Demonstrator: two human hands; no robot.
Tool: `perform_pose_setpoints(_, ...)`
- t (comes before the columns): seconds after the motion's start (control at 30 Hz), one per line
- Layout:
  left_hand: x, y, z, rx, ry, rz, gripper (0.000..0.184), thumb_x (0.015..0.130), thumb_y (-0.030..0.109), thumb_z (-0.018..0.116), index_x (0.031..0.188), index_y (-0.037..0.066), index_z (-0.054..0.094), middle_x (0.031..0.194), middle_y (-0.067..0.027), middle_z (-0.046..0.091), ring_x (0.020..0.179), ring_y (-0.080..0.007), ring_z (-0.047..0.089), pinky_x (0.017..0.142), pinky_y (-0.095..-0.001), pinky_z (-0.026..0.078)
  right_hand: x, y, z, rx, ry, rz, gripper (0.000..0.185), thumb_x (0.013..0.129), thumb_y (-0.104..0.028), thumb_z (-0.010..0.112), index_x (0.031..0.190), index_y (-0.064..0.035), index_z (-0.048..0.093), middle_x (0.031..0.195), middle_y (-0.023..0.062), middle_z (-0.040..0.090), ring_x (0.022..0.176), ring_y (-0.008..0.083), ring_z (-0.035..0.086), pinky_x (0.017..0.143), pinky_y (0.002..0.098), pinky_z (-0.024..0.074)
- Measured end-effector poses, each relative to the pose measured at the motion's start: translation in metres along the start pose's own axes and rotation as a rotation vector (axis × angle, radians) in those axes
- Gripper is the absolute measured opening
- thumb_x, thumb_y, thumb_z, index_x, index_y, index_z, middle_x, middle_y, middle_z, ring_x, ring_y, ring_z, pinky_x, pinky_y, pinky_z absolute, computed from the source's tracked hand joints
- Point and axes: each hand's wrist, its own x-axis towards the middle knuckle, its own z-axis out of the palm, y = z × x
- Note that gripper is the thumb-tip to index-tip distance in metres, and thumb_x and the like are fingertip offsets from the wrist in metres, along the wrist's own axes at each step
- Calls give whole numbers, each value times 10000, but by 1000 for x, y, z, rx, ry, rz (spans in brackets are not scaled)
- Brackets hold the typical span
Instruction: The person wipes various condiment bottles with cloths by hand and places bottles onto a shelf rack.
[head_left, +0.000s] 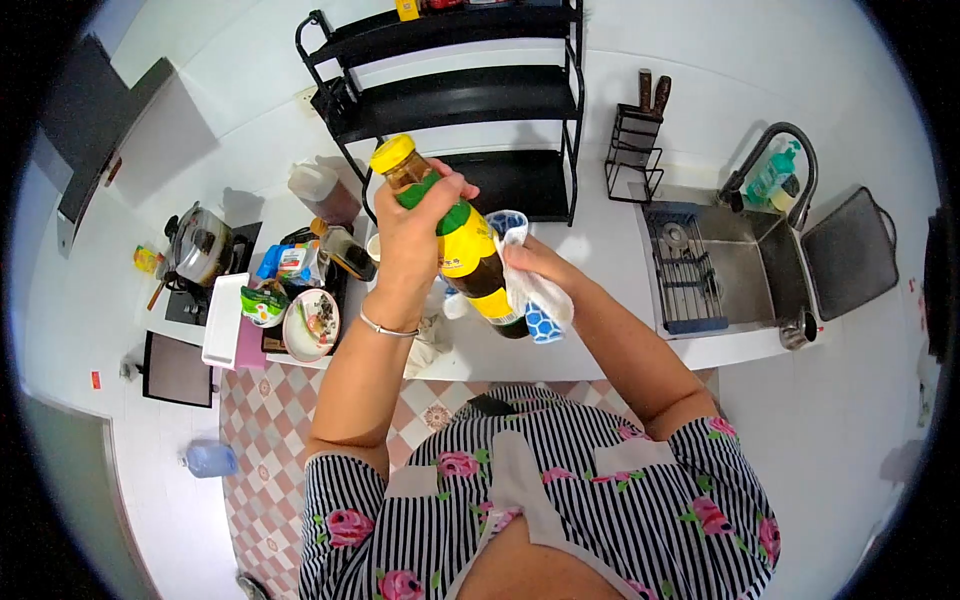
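A dark sauce bottle point(468, 250) with a yellow cap and a green and yellow label is held tilted above the counter, cap end toward the upper left. My left hand point(425, 215) is wrapped round its neck and upper part. In my right hand point(540, 265) is a white cloth point(537, 290) with a blue pattern, pressed against the bottle's lower side. The fingers of that hand are partly hidden by the cloth.
A black three-tier rack point(450, 100) stands behind the counter. On the left are a pot point(200, 245), a bowl point(311, 325), a large jug point(322, 195) and a smaller bottle point(345, 250). To the right are a knife holder point(634, 140) and a sink point(770, 260) with a drying rack point(688, 270).
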Motion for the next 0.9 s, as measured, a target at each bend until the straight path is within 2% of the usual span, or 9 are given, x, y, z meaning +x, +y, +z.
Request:
perform_pose_setpoints(0.07, 2, 0, -3, 14, 41, 22, 188, 778, 96, 679, 896, 15, 557, 777, -89, 625, 729, -194, 649, 679, -303, 514, -3, 9, -4, 143, 85, 109, 539, 871, -429, 606, 1194, -3, 532, 1032, 126, 653, 887, 191, 660, 809, 318, 542)
perform_pose_setpoints(0.13, 6, 8, -6, 49, 79, 126, 179, 780, 86, 672, 894, 12, 555, 789, -91, 625, 724, -191, 638, 689, -310, 507, 18, 42, -20, 562, 58, 214, 465, 955, -419, 460, 1182, -25, 560, 1041, 142, 662, 914, 235, 669, 795, 390, 563)
perform_pose_setpoints(0.23, 2, 10, -3, 130, 101, 162, 177, 769, 79, 682, 883, 11, 565, 786, -89, 630, 739, -177, 635, 694, -303, 504, 7, 50, -20, 670, 55, 146, 343, 956, -253, 430, 1184, -31, 559, 1039, 164, 662, 917, 255, 666, 832, 405, 558)
perform_pose_setpoints(0.33, -21, -2, 7, 408, 21, 309, 151, 751, 50, 702, 844, 13, 590, 773, -55, 630, 724, -137, 613, 688, -269, 494, 1, 54, -8, 721, 110, 98, 378, 951, -311, 473, 1214, -49, 544, 1159, 137, 622, 1011, 256, 633, 909, 417, 519)
perform_pose_setpoints(0.4, -35, -11, 6, 526, -51, 299, 167, 780, 68, 671, 898, 9, 568, 811, -96, 638, 774, -173, 626, 733, -304, 501, 2, 66, -17, 638, 140, 40, 370, 959, -320, 474, 1199, -47, 545, 1164, 112, 616, 1026, 249, 624, 927, 407, 508)
perform_pose_setpoints(0.5, -52, -18, 8, 475, -74, 287, 131, 765, 20, 660, 868, 6, 580, 807, -74, 641, 759, -149, 613, 729, -293, 501, 2, 89, -32, 681, 324, 79, 345, 965, -282, 481, 1183, -23, 546, 1121, 113, 624, 978, 239, 636, 892, 366, 521)
perform_pose_setpoints(0.6, -53, -22, 5, 571, -142, 301, 167, 726, 45, 718, 838, 23, 596, 793, -55, 636, 722, -124, 602, 715, -277, 492, -22, 73, -11, 295, 495, 34, 315, 956, -233, 511, 1163, 0, 552, 1086, 105, 628, 948, 222, 639, 839, 349, 534)
perform_pose_setpoints(0.77, -7, 9, -2, 509, 138, 400, 161, 749, 67, 721, 844, 30, 596, 797, -38, 635, 722, -130, 592, 717, -281, 486, -32, 68, -54, 11, 765, 46, 345, 862, -268, 661, 983, 49, 597, 865, 108, 651, 741, 190, 644, 673, 306, 518)
perform_pose_setpoints(0.9, 76, 99, -20, 376, 300, 545, 216, 821, 164, 659, 935, 6, 566, 837, -101, 634, 787, -191, 625, 729, -317, 506, -57, 88, -106, -202, 795, 117, 375, 840, -294, 668, 970, 51, 598, 865, 105, 645, 741, 214, 627, 670, 349, 510)
